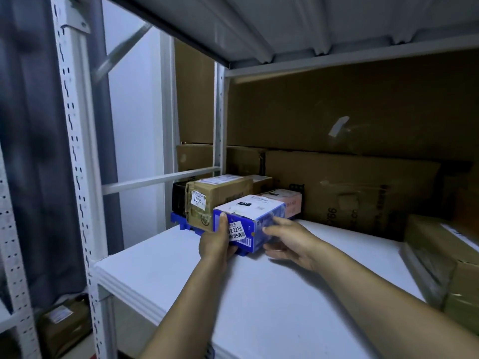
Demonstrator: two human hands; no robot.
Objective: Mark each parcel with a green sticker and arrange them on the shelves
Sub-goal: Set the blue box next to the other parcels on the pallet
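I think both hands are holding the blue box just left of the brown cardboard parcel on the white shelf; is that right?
Not quite: in the head view the blue box, held by the left hand and right hand, sits just right of the brown cardboard parcel, on the white shelf.

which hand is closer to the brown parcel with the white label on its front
Left. The left hand grips the blue box at its left end, right beside the brown parcel. The right hand holds the box's right side, farther from that parcel.
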